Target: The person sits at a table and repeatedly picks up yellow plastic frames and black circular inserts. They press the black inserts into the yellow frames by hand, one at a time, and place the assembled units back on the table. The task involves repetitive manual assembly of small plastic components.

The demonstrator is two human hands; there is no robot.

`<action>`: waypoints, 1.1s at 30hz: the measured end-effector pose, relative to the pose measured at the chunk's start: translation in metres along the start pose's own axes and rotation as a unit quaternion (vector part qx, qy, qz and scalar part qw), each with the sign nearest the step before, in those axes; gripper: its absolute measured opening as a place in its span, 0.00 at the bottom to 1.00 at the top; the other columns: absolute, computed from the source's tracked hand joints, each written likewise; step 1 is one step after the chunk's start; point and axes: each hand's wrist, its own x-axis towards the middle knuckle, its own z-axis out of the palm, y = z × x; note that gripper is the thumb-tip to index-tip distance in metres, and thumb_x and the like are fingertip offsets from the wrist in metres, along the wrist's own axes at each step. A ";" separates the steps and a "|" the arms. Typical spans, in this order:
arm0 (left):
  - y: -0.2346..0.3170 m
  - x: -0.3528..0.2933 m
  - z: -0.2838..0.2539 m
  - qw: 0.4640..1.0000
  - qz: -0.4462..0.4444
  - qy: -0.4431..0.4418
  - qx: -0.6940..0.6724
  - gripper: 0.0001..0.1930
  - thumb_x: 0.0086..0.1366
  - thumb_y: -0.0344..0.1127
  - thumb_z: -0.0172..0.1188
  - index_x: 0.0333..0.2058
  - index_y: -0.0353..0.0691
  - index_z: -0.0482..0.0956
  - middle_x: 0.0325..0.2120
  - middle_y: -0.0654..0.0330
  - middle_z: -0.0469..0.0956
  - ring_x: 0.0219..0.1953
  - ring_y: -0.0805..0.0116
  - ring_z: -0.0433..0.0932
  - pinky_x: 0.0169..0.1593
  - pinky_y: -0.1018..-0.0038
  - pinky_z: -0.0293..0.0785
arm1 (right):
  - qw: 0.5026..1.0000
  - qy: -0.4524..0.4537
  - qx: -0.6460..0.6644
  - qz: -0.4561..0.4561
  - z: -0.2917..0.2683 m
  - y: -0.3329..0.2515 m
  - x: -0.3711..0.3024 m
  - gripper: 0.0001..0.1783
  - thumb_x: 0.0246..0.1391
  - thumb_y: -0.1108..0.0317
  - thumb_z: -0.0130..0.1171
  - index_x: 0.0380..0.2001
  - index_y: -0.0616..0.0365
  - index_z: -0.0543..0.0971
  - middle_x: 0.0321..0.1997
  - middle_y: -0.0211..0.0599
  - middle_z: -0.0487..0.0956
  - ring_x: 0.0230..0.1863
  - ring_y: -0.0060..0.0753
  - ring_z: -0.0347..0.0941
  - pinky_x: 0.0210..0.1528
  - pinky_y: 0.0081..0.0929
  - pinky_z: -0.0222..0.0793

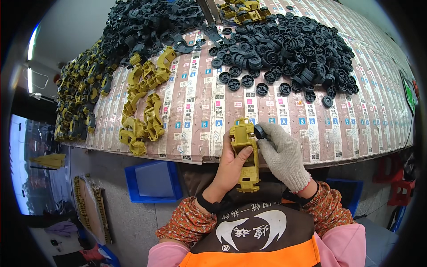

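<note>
My bare left hand is closed round a yellow plastic toy vehicle body, thumb across its middle. The long body lies lengthwise over the table's front edge. My right hand, in a grey knitted glove, pinches a small black toy wheel against the body's right side near its far end. Whether the wheel is seated there I cannot tell. Beyond my hands lies a large heap of black toy wheels. Several yellow vehicle bodies lie in rows to my left.
Dark plastic parts are heaped at the far left, beside a pile of yellow and black pieces. A metal post rises at the back. Below the table stand a blue bin and red stools.
</note>
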 end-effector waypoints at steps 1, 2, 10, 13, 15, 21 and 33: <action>-0.002 0.000 -0.001 1.000 0.007 -0.001 0.012 0.32 0.79 0.36 0.61 0.73 0.43 0.55 0.58 0.60 0.73 0.60 0.71 0.73 0.64 0.70 0.72 | 1.000 -0.002 0.001 0.002 -0.001 0.000 0.000 0.19 0.62 0.73 0.62 0.56 0.62 0.81 0.40 0.50 0.85 0.34 0.42 0.84 0.39 0.36 0.78; -0.003 0.000 -0.001 1.000 0.013 -0.002 0.023 0.32 0.79 0.35 0.61 0.73 0.42 0.54 0.58 0.60 0.72 0.60 0.71 0.73 0.64 0.70 0.72 | 1.000 -0.003 0.002 0.004 -0.002 0.000 0.000 0.19 0.62 0.74 0.62 0.56 0.62 0.81 0.40 0.51 0.85 0.35 0.44 0.84 0.40 0.36 0.78; -0.001 -0.002 0.005 0.983 0.069 0.009 0.169 0.34 0.78 0.36 0.61 0.73 0.41 0.51 0.60 0.54 0.73 0.61 0.63 0.75 0.64 0.66 0.72 | 0.999 0.008 -0.034 -0.028 0.002 -0.003 -0.006 0.16 0.61 0.74 0.61 0.52 0.61 0.82 0.37 0.55 0.84 0.36 0.57 0.84 0.38 0.44 0.78; 0.002 -0.003 0.003 0.955 0.087 -0.004 0.284 0.36 0.77 0.36 0.62 0.74 0.41 0.50 0.60 0.48 0.74 0.61 0.54 0.78 0.64 0.62 0.73 | 0.996 -0.020 -0.069 -0.044 -0.002 -0.005 -0.008 0.14 0.59 0.75 0.59 0.48 0.62 0.81 0.33 0.57 0.83 0.35 0.61 0.83 0.36 0.49 0.77; 0.005 -0.005 0.001 0.942 0.091 -0.021 0.321 0.36 0.76 0.36 0.62 0.74 0.40 0.49 0.59 0.46 0.75 0.61 0.48 0.79 0.63 0.60 0.73 | 0.994 -0.051 -0.088 -0.045 -0.007 -0.006 -0.007 0.13 0.57 0.76 0.58 0.45 0.62 0.81 0.31 0.57 0.82 0.33 0.62 0.82 0.34 0.50 0.76; 0.022 0.002 -0.005 0.930 0.103 -0.078 0.343 0.35 0.76 0.34 0.61 0.73 0.41 0.51 0.57 0.46 0.78 0.59 0.46 0.81 0.61 0.59 0.75 | 0.983 -0.152 0.008 0.101 -0.028 -0.023 0.019 0.12 0.55 0.74 0.55 0.41 0.65 0.81 0.26 0.55 0.80 0.28 0.60 0.81 0.32 0.44 0.76; 0.041 0.011 -0.019 0.994 -0.023 0.037 -0.099 0.30 0.75 0.35 0.66 0.69 0.45 0.61 0.54 0.63 0.76 0.54 0.72 0.79 0.56 0.70 0.81 | 0.879 -0.079 -0.442 -0.159 -0.018 0.036 0.152 0.11 0.55 0.65 0.63 0.39 0.61 0.81 0.46 0.55 0.80 0.44 0.57 0.83 0.45 0.49 0.83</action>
